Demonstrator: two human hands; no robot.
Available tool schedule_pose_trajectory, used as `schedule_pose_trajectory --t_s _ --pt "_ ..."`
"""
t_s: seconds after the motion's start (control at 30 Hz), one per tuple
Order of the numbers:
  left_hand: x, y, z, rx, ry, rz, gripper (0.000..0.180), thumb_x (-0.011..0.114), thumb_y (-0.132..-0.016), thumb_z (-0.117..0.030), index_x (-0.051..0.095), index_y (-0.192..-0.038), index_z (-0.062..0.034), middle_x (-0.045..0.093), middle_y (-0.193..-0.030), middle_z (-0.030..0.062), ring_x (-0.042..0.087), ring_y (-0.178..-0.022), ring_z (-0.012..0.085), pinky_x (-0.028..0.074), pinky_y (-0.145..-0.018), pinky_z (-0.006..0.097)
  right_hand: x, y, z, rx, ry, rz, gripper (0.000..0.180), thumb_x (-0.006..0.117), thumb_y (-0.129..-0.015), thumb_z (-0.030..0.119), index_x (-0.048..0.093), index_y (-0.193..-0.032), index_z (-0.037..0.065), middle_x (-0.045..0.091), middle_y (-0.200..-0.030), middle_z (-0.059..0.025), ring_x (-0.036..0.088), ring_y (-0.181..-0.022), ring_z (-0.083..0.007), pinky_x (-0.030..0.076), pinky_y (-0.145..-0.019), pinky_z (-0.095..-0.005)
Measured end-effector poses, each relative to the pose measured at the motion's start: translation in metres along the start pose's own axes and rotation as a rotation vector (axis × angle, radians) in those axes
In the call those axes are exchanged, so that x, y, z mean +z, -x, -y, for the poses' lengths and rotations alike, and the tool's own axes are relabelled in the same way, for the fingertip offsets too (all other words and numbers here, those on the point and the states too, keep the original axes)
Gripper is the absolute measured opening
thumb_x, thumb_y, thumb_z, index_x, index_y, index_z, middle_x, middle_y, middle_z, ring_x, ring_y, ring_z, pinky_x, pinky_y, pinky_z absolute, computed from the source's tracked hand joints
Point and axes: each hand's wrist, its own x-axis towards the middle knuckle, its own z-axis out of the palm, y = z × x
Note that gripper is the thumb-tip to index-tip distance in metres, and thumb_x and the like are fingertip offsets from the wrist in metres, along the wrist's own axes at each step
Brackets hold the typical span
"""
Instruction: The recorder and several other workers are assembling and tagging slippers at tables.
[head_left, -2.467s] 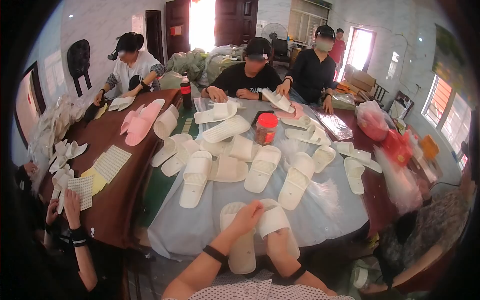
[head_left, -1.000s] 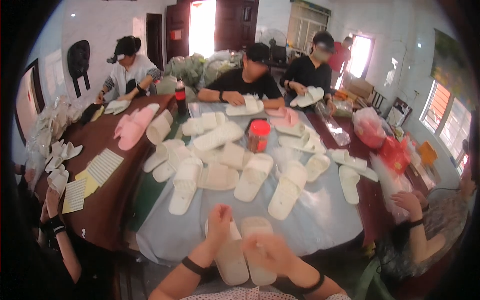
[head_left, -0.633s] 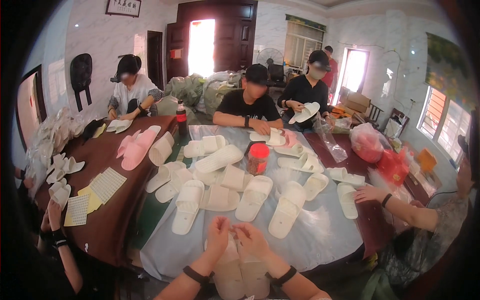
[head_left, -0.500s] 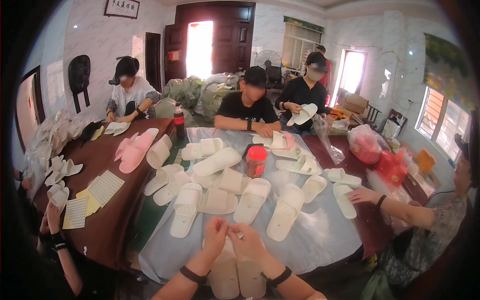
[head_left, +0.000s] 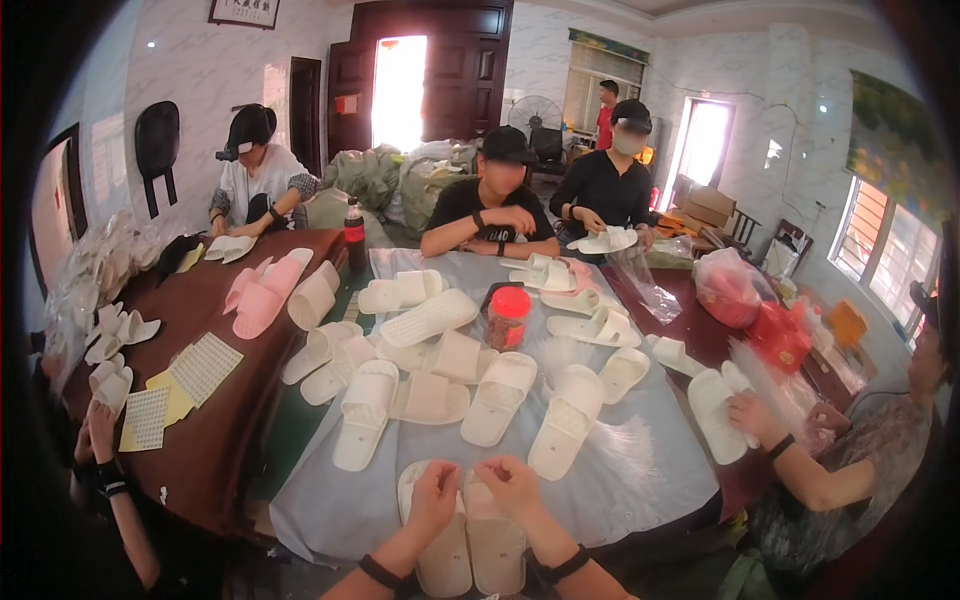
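Note:
My left hand (head_left: 434,497) and my right hand (head_left: 507,492) hover a small gap apart over a pair of off-white slippers at the table's near edge. Both have thumb and fingers pinched together; whatever lies between the fingertips is too small to make out. Below them, the left slipper (head_left: 445,560) and the right slipper (head_left: 498,560) lie side by side, soles toward me, their straps partly hidden by my hands. Beyond my fingers, one white slipper (head_left: 365,415) rests to the left, another (head_left: 500,398) in the middle and a third (head_left: 567,422) to the right.
A red-lidded jar (head_left: 508,320) stands among several white slippers on the grey cloth (head_left: 640,500). On the brown table at left are pink slippers (head_left: 270,295), sticker sheets (head_left: 205,368) and a cola bottle (head_left: 355,235). A co-worker's hand (head_left: 757,420) holds slippers at right.
My hands have parted from touching fingertips to a small gap. The co-worker at right has lifted slippers; the person across has drawn a hand back from the slippers.

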Motion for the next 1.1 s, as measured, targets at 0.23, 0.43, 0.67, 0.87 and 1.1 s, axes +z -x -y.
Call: schedule_pose_trajectory --t_s 0.23,0.43,0.67,0.87,1.1 --pt "-0.004 0.001 0.010 -0.029 0.024 0.115 0.008 0.053 -0.083 -0.009 0.054 -0.086 -0.0011 0.057 -0.071 0.0033 0.052 -0.066 0.0092 0.042 -0.060 0.023 0.005 0.005 0.011 -0.006 0.032 0.021 0.019 0.062 -0.078 0.018 0.060 -0.083 0.000 0.058 -0.065 0.0001 0.049 -0.057 -0.0039 0.039 -0.050 -0.0187" --pt "-0.005 0.001 0.009 -0.075 0.087 0.138 0.008 0.054 -0.083 -0.009 0.054 -0.086 -0.0011 0.056 -0.071 0.0026 0.051 -0.066 0.0086 0.041 -0.061 0.022 0.009 0.005 0.007 0.005 0.039 0.074 0.020 0.063 -0.078 0.020 0.060 -0.083 0.001 0.049 -0.057 0.0021 0.042 -0.051 -0.0045 0.034 -0.046 -0.0201" --pt "-0.001 0.002 0.012 -0.068 0.088 0.109 0.008 0.054 -0.085 -0.010 0.053 -0.084 -0.0026 0.053 -0.068 -0.0010 0.048 -0.062 0.0047 0.039 -0.056 0.018 0.009 0.003 -0.003 0.118 -0.162 0.038 0.018 0.062 -0.079 0.018 0.060 -0.086 0.002 0.049 -0.060 0.0054 0.041 -0.052 -0.0027 0.034 -0.046 -0.0196" --pt "-0.001 0.002 0.014 -0.109 0.132 0.097 0.010 0.054 -0.083 -0.010 0.054 -0.086 -0.0005 0.057 -0.072 0.0034 0.052 -0.067 0.0093 0.042 -0.062 0.022 0.010 0.001 -0.006 0.094 -0.326 -0.115 0.017 0.062 -0.079 0.018 0.060 -0.086 0.002 0.057 -0.065 0.0005 0.048 -0.056 -0.0044 0.039 -0.052 -0.0193" --pt "-0.002 0.000 0.010 -0.063 0.089 0.110 0.010 0.054 -0.083 -0.010 0.054 -0.085 -0.0008 0.057 -0.073 0.0028 0.052 -0.068 0.0081 0.041 -0.062 0.021 0.011 0.002 -0.005 0.058 -0.151 0.033 0.018 0.061 -0.079 0.018 0.060 -0.087 0.002 0.060 -0.072 -0.0029 0.054 -0.061 -0.0073 0.041 -0.054 -0.0202"
